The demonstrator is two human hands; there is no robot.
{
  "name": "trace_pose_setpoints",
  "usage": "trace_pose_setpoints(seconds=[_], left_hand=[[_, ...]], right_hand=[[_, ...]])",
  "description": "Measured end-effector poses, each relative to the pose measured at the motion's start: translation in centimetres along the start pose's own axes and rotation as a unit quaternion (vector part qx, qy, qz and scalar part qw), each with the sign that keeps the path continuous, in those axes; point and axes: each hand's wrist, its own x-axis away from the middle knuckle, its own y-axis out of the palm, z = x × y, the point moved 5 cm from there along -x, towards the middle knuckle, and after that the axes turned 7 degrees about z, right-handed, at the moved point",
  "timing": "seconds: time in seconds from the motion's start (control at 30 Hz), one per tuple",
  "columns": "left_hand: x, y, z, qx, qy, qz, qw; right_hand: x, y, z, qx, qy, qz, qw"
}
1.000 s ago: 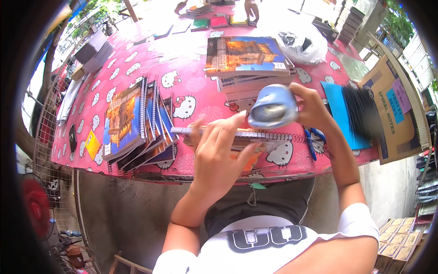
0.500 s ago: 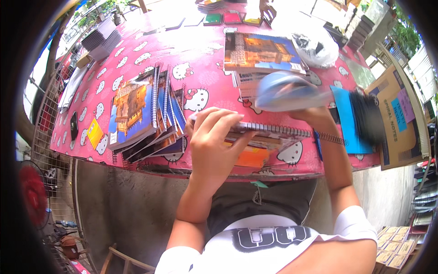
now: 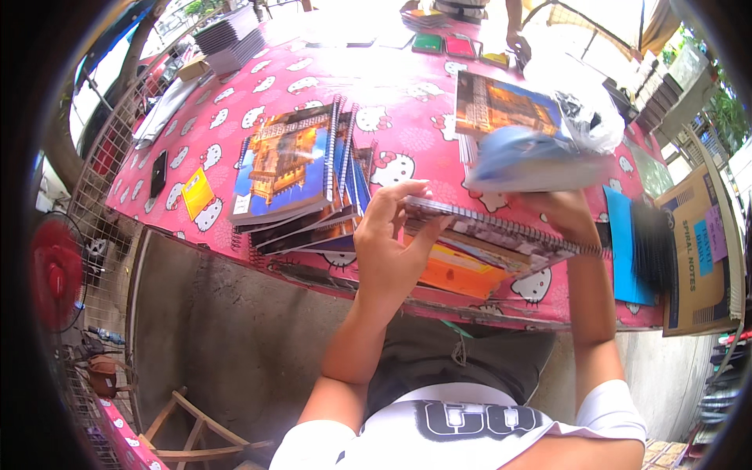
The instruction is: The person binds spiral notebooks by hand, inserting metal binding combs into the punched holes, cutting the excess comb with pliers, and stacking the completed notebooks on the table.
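Observation:
My left hand (image 3: 395, 243) grips the left end of a spiral notebook (image 3: 478, 223), thumb on the near side and fingers over the far side. The notebook stands tilted at the table's near edge, its dark wire coil (image 3: 540, 236) along the top. My right hand (image 3: 565, 218) is behind the notebook's right end, close to the coil's end. Its fingers are mostly hidden. Just above it is a blue and white thing (image 3: 533, 160), too smeared by motion to name. Below the notebook shows an orange printed sheet or cover (image 3: 458, 270).
Left of my hands lies a fanned stack of spiral notebooks (image 3: 290, 168). Another notebook stack (image 3: 501, 106) and a plastic bag (image 3: 591, 124) are farther back. At right are a blue sheet (image 3: 627, 243), black coils (image 3: 654, 247) and a cardboard box (image 3: 701, 251). Another person's hand (image 3: 518, 48) is across the table.
The whole view has shifted, so the table appears farther right and turned. Less of the coil sticks out past the notebook's right end. The blue and white thing stays blurred by motion.

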Motion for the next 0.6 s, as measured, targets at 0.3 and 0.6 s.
trace_pose_setpoints(seconds=[0.3, 0.6], left_hand=[[-0.1, -1.5, -1.8, 0.104, -0.062, 0.03, 0.992], [-1.9, -0.5, -1.9, 0.107, -0.055, -0.09, 0.989]], right_hand=[[-1.5, 2.5, -0.5, 0.04, 0.028, -0.061, 0.997], [7.5, -5.6, 3.5, 0.601, 0.044, 0.08, 0.794]])
